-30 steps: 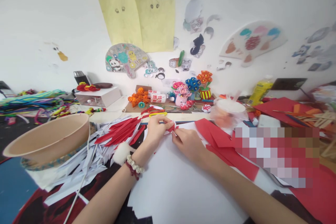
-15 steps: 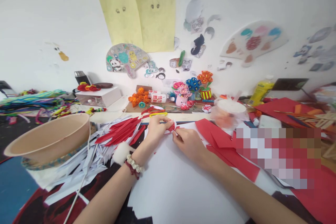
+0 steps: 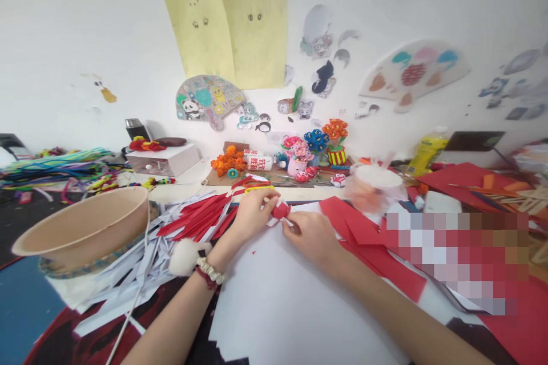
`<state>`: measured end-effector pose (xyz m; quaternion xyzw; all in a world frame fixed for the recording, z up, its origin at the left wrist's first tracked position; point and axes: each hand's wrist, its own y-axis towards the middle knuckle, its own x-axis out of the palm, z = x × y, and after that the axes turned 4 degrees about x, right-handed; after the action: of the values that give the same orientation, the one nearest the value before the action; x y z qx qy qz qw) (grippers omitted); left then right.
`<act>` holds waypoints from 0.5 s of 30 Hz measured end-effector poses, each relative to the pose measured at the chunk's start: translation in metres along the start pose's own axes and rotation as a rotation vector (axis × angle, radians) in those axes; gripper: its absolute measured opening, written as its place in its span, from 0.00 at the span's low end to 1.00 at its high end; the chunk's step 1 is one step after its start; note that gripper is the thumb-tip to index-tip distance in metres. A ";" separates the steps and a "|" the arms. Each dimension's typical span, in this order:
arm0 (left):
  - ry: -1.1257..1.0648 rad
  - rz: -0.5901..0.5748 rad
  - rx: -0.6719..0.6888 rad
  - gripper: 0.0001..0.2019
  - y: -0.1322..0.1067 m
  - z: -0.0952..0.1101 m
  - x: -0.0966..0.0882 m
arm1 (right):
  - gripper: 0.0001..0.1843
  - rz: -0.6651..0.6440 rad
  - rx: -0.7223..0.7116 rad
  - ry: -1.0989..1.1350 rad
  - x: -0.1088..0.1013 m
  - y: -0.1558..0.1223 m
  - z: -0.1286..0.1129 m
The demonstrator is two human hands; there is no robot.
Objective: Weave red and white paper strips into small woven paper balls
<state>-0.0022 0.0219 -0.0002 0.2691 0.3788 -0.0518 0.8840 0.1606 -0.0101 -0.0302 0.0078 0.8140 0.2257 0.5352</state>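
Above a stack of white paper (image 3: 291, 302), a small red and white folded paper piece (image 3: 281, 209) sits between my two hands. My left hand (image 3: 252, 215) is closed on its left side, with the thumb and fingers pinching it. My right hand (image 3: 311, 235) has its thumb and index finger pressed together at the piece's lower right edge; whether a paper end is between them is hidden. Just behind my left hand shows the yellow handle of scissors (image 3: 259, 189). Red paper strips (image 3: 194, 215) and white paper strips (image 3: 128, 265) lie to the left.
A beige basin (image 3: 85, 219) stands at left, with a white cord (image 3: 139, 279) running past it. Red paper sheets (image 3: 381, 262) lie at right. A lidded cup (image 3: 379, 179), a yellow bottle (image 3: 428, 151) and craft flowers (image 3: 317, 140) line the back.
The red and white paper piece has turned and shows more of its red side. My left wrist has shifted slightly left. The view has tilted up a little.
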 end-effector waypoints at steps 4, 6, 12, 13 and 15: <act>-0.023 -0.096 0.029 0.12 -0.001 -0.006 -0.002 | 0.11 0.029 0.075 0.003 -0.009 -0.001 0.000; -0.023 -0.117 0.026 0.12 -0.001 -0.005 -0.001 | 0.11 0.055 0.093 -0.001 -0.011 0.000 0.001; 0.013 -0.103 -0.017 0.12 -0.002 -0.003 0.006 | 0.13 0.028 0.163 -0.056 -0.014 0.000 0.003; 0.020 -0.099 -0.020 0.13 -0.003 -0.003 0.007 | 0.14 0.016 0.160 -0.056 -0.014 0.000 0.003; 0.036 -0.087 -0.023 0.14 -0.003 -0.003 0.009 | 0.15 -0.007 0.155 -0.038 -0.015 0.001 0.003</act>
<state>0.0014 0.0216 -0.0099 0.2433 0.4066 -0.0809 0.8769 0.1691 -0.0121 -0.0181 0.0509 0.8188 0.1599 0.5490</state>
